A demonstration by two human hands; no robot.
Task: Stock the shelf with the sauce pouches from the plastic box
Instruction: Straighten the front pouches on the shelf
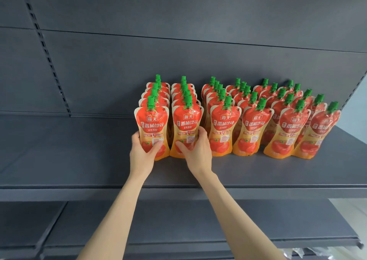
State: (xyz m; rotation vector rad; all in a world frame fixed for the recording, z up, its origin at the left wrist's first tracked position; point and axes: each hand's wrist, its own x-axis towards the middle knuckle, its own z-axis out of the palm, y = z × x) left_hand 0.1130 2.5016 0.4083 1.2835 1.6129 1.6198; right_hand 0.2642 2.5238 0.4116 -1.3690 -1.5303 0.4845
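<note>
Pouches (pixel 234 118) stand in rows on the dark shelf (pixel 258 172), centre-right of frame. Left hand (pixel 142 150) clamps the leftmost front pouch (pixel 153 126); right hand (pixel 195 150) clamps the next front pouch (pixel 187 124).

Front sauce pouches (pixel 225 129) along the shelf (pixel 258 172) front edge all carry the same print: logo box "海天" on the red upper part, big white "番茄沙司" below it. The smaller lines and the white text panel on the orange lower part are too small to read. No numbers legible.
</note>
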